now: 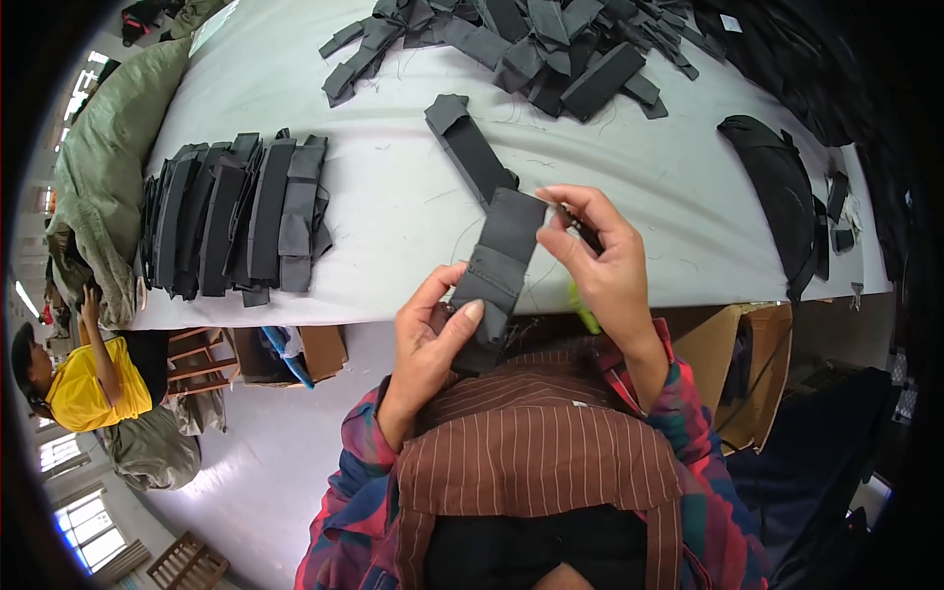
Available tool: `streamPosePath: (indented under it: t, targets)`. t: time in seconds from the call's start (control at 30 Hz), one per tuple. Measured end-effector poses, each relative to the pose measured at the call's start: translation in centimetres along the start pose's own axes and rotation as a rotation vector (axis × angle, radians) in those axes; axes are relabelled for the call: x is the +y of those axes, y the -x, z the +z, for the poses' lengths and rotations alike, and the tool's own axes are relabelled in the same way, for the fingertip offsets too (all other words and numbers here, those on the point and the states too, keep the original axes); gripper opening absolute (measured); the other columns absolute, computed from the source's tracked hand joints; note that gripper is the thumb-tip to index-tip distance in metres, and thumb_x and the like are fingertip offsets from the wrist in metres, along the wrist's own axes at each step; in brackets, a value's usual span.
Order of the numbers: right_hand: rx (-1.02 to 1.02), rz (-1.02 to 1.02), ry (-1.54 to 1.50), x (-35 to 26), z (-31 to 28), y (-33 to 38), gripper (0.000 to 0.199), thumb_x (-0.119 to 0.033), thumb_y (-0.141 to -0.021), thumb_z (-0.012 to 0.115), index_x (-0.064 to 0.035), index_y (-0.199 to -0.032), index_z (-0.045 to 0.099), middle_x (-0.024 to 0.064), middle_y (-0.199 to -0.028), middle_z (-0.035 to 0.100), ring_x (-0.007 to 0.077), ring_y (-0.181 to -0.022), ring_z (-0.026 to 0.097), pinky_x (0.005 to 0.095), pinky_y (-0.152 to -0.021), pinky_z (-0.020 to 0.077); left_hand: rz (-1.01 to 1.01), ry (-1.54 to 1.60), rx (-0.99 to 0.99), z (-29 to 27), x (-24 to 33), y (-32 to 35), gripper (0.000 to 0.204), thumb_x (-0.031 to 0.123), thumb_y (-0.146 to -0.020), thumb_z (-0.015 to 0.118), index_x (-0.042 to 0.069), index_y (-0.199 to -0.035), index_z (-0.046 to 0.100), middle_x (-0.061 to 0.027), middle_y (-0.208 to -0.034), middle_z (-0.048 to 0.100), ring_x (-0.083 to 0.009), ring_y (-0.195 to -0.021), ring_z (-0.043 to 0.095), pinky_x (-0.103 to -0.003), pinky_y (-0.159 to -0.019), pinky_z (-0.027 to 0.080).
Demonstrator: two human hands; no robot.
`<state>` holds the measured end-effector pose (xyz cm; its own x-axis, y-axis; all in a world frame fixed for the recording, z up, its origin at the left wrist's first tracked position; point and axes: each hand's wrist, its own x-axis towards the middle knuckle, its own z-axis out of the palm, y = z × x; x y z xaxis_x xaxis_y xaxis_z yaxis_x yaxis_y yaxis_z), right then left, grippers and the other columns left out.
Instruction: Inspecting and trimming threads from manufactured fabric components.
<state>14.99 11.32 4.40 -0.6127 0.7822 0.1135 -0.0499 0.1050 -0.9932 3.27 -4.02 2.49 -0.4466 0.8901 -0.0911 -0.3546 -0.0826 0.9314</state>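
Note:
My left hand [430,329] grips the lower end of a dark grey fabric strip [506,234], thumb on top and fingers behind. The strip has a stitched seam across it and is held over the table's front edge. At its upper right corner the thumb and forefinger of my right hand [600,241] come together. A slim dark tool [582,230], apparently thread snips, sits in that hand; a yellow-green part shows beneath the palm. Most of the tool is hidden by my fingers. Just beyond, another dark strip [470,147] lies slanted on the white table [383,216].
A row of stacked dark strips [231,216] stands at left, and a loose heap [551,49] lies at the far side. Black padded fabric pieces [772,197] rest at right. A cardboard box [757,374] is below the table. A person in yellow [98,383] works at far left.

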Motion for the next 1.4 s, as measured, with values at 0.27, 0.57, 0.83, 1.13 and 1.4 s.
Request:
streamPosePath:
  t: [0.27, 0.57, 0.83, 1.13, 1.4]
  targets:
    - [-0.282, -0.207, 0.487, -0.9, -1.6, 1.0, 0.023, -0.008, -0.071, 0.071, -0.0074, -0.094, 0.069, 0.0050, -0.077, 0.065, 0.0190, -0.070, 0.057, 0.0303, -0.067, 0.0375, -0.064, -0.040, 0.045, -1.3, 0.3, -0.6, 0.033, -0.001, -0.087, 0.053, -0.005, -0.120, 0.049, -0.0045, -0.102, 0.057, -0.0065, -0.084, 0.055, -0.020, -0.072, 0.045]
    - [-0.259, -0.366, 0.592, -0.2, -0.9, 0.9, 0.019, -0.012, -0.069, 0.074, -0.0127, -0.087, 0.070, -0.0004, -0.063, 0.057, 0.0176, -0.057, 0.046, 0.0310, -0.059, 0.0278, -0.122, -0.075, 0.040, -1.2, 0.4, -0.5, 0.036, -0.004, -0.085, 0.052, -0.005, -0.121, 0.050, -0.0016, -0.105, 0.053, -0.0053, -0.086, 0.052, -0.019, -0.074, 0.043]
    - [-0.182, -0.397, 0.627, 0.1, -0.6, 1.0, 0.012, -0.016, -0.071, 0.073, -0.0136, -0.081, 0.066, -0.0014, -0.066, 0.059, 0.0184, -0.057, 0.049, 0.0317, -0.059, 0.0308, -0.088, -0.173, 0.043, -1.2, 0.5, -0.7, 0.036, -0.006, -0.083, 0.053, -0.006, -0.119, 0.052, -0.0012, -0.099, 0.052, -0.0059, -0.083, 0.051, -0.018, -0.073, 0.042]
    - [-0.113, -0.439, 0.632, 0.2, 1.0, 0.7, 0.014, -0.016, -0.071, 0.073, -0.0124, -0.082, 0.065, -0.0008, -0.069, 0.062, 0.0190, -0.059, 0.052, 0.0321, -0.059, 0.0326, 0.153, -0.571, 0.022, -0.9, 0.6, -1.0, 0.036, -0.002, -0.074, 0.060, -0.004, -0.110, 0.057, -0.0046, -0.083, 0.047, -0.0099, -0.070, 0.046, -0.021, -0.061, 0.037]
    - [-0.030, -0.422, 0.499, -1.0, 0.4, 0.9, 0.014, -0.013, -0.071, 0.074, -0.0105, -0.083, 0.066, 0.0005, -0.072, 0.063, 0.0177, -0.060, 0.054, 0.0306, -0.060, 0.0343, 0.308, -0.680, 0.021, -0.6, 2.5, -0.7, 0.031, -0.001, -0.068, 0.063, -0.002, -0.099, 0.058, -0.0101, -0.094, 0.051, -0.0199, -0.084, 0.050, -0.028, -0.075, 0.041]
